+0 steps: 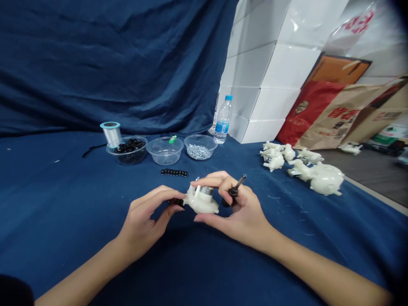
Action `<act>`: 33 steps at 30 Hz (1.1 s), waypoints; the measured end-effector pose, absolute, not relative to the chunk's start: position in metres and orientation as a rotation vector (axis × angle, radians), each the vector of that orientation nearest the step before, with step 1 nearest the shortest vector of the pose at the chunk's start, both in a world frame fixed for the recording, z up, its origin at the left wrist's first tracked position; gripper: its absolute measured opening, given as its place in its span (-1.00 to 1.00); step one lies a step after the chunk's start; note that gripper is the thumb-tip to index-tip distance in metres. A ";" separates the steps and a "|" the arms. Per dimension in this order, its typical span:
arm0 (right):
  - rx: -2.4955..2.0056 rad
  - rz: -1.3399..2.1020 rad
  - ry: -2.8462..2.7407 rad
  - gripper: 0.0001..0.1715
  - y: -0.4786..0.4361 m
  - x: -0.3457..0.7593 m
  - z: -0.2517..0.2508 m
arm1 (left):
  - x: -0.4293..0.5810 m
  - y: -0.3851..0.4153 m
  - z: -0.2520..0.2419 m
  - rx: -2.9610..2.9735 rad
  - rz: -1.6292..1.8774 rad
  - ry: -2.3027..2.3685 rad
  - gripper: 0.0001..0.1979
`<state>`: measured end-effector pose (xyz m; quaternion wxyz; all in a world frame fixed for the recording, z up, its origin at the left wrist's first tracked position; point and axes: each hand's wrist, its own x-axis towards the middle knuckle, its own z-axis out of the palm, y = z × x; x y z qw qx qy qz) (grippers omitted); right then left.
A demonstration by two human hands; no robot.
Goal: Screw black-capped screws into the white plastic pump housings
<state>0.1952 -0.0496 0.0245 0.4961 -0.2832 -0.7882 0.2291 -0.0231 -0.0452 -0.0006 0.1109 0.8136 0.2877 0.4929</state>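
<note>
In the middle of the head view, my right hand (pixel 245 208) grips a cream-white plastic housing (pixel 204 205) between thumb and forefinger. A grey metallic cylinder (pixel 207 191) shows on its upper side. Tucked in the same hand's curled fingers is a short black-handled screwdriver (pixel 234 192), its tip pointing up and right. My left hand (pixel 148 212) is closed, pinching a small black part (pixel 177 202) against the housing's left end. The fingers cover most of that part. Just behind the hands lies a row of small black pieces (pixel 174 172).
Behind stand a clear bowl of black parts (pixel 130 153), a clear bowl (pixel 165 153) with a green item on its rim, and a bowl of small screws (pixel 199 152). A wire spool (pixel 111 134), a water bottle (pixel 223 121), white boxes (pixel 264 97) and several cream housings (pixel 325 176) surround them.
</note>
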 end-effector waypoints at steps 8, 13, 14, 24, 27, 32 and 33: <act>-0.702 0.581 -1.934 -0.39 -0.054 0.194 0.028 | -0.027 -0.042 0.001 2.536 1.450 0.764 -0.80; -0.726 0.574 -1.969 -0.56 -0.056 0.196 0.028 | -0.030 -0.040 -0.001 2.592 1.490 0.669 -0.77; -0.724 0.569 -1.976 -0.52 -0.056 0.196 0.028 | -0.030 -0.040 -0.001 2.598 1.494 0.648 -0.78; -0.667 0.617 -1.938 -0.49 -0.060 0.194 0.029 | -0.030 -0.037 0.000 2.623 1.553 0.502 -0.83; -0.663 0.617 -1.935 -0.43 -0.062 0.193 0.029 | -0.029 -0.037 -0.002 2.636 1.559 0.489 -0.81; -0.668 0.637 -1.916 -0.37 -0.064 0.192 0.027 | -0.027 -0.039 -0.003 2.641 1.566 0.464 -0.79; -0.670 0.640 -1.912 -0.37 -0.064 0.192 0.026 | -0.027 -0.039 -0.003 2.640 1.568 0.463 -0.78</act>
